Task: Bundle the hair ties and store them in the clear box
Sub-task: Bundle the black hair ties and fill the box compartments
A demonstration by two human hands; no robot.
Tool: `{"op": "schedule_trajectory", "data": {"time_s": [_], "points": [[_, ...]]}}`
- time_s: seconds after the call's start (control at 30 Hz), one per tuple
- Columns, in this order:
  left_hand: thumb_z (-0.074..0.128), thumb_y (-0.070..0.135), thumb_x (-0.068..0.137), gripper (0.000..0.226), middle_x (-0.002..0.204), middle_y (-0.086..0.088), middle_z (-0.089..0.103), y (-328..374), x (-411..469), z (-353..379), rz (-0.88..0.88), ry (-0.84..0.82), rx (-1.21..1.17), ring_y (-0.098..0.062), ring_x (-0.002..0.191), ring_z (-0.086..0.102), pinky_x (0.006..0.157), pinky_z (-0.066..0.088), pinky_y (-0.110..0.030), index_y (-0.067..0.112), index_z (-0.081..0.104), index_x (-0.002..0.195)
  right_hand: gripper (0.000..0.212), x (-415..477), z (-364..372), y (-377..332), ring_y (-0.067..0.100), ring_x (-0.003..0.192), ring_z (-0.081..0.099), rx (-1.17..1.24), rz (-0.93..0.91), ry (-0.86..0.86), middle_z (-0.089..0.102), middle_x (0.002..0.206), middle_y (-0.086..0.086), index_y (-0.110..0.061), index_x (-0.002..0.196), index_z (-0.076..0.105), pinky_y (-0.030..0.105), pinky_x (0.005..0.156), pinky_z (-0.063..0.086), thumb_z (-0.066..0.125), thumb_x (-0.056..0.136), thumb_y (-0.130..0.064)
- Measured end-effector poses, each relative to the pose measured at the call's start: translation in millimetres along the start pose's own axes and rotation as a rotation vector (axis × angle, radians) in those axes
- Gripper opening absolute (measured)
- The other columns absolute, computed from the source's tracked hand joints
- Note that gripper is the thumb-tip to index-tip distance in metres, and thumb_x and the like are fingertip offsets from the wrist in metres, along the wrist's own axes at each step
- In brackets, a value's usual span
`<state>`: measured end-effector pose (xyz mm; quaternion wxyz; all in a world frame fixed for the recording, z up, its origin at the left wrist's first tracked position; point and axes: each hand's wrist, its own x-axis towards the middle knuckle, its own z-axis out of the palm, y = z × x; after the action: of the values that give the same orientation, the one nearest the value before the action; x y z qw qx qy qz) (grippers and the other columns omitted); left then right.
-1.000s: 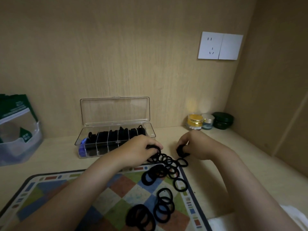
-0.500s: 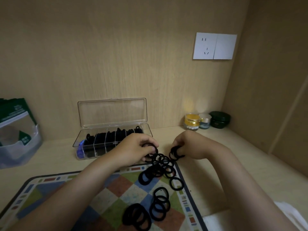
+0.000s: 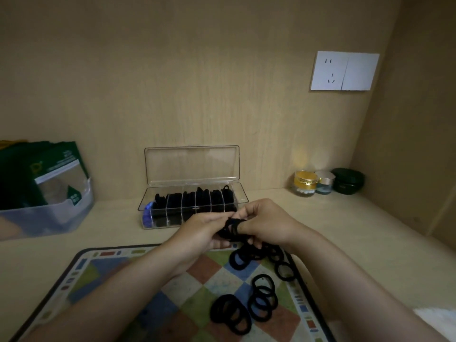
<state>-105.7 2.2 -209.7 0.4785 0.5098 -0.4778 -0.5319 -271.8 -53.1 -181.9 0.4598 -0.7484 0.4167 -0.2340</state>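
— Head view, starting at the left edge: what sits there?

— A pale plastic bin (image 3: 56, 215) with green packets (image 3: 29, 174) in it, well apart from the work. Right of it, at mid-frame, the clear box (image 3: 195, 206) stands with its lid (image 3: 192, 164) up. Most of its compartments already hold black ties.

— And the hands?

— Half a second ago they were apart, each picking at ties along the upper edge of the mat (image 3: 118, 275). Now they have met just in front of the box. The left hand (image 3: 204, 230) has its fingers curled round a bunch of hair ties (image 3: 230, 228). The right hand (image 3: 266, 223) pinches the same bunch from the other side. A loop seems to pass over one of its fingers, though I can't be sure.

— What does that mean for the job?

— I'd judge that gathering is over for this batch and binding has begun. Storing comes after.

— How does the bunch look?

— Thin, soft black rings pressed into one dark clump, lifted clear of the mat. Lower and further right, loose hair ties (image 3: 261, 299) lie scattered and overlapping on the chequered squares, so several more rounds likely remain.
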Motion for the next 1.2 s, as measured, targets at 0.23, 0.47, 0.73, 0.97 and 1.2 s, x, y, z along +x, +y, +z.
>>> {"op": "schedule_trajectory", "data": {"time_s": [0.23, 0.47, 0.73, 0.97, 1.2], "points": [[0.055, 0.024, 0.100, 0.030, 0.121, 0.009, 0.070, -7, 2, -2, 0.135, -0.044, 0.238, -0.014, 0.103, 0.068, 0.086, 0.056, -0.028, 0.037, 0.063, 0.126, 0.011, 7, 9, 7, 0.000, 0.052, 0.056, -0.240, -0.138, 0.172, 0.066, 0.064, -0.005, -0.021, 0.074, 0.068, 0.018, 0.051, 0.045, 0.078, 0.075, -0.017], [0.051, 0.018, 0.102, 0.028, 0.101, 0.004, 0.064, -12, 5, -11, 0.301, 0.020, 0.540, -0.013, 0.087, 0.067, 0.082, 0.059, -0.031, 0.024, 0.067, 0.125, 0.017, 5, 4, 5, -0.002, 0.060, 0.056, -0.373, -0.260, 0.078, 0.067, 0.079, -0.005, -0.029, 0.089, 0.065, 0.017, 0.058, 0.044, 0.078, 0.079, -0.028], [0.056, 0.012, 0.099, 0.029, 0.105, 0.012, 0.066, -12, 1, -16, 0.347, 0.264, 0.292, -0.003, 0.075, 0.066, 0.064, 0.056, -0.017, 0.025, 0.065, 0.124, 0.014, -4, -13, -4, -0.002, 0.070, 0.059, -0.491, -0.270, -0.075, 0.069, 0.085, -0.012, -0.033, 0.091, 0.078, 0.012, 0.066, 0.043, 0.081, 0.081, -0.023], [0.057, 0.011, 0.098, 0.025, 0.101, 0.006, 0.069, -9, -2, -15, 0.342, 0.292, 0.262, 0.008, 0.066, 0.063, 0.057, 0.048, -0.008, 0.025, 0.071, 0.114, 0.020, -7, -2, -10, -0.001, 0.094, 0.057, -0.726, -0.166, -0.236, 0.061, 0.097, -0.020, -0.036, 0.091, 0.080, 0.021, 0.088, 0.048, 0.085, 0.072, -0.030], [0.065, 0.012, 0.093, 0.025, 0.103, 0.020, 0.069, -9, -4, -14, 0.361, 0.276, 0.254, 0.005, 0.090, 0.069, 0.071, 0.052, -0.008, 0.026, 0.074, 0.112, 0.005, -9, -2, -13, 0.004, 0.063, 0.065, -0.175, -0.230, -0.027, 0.074, 0.072, -0.006, -0.017, 0.081, 0.080, 0.021, 0.065, 0.054, 0.082, 0.079, -0.014]]}}
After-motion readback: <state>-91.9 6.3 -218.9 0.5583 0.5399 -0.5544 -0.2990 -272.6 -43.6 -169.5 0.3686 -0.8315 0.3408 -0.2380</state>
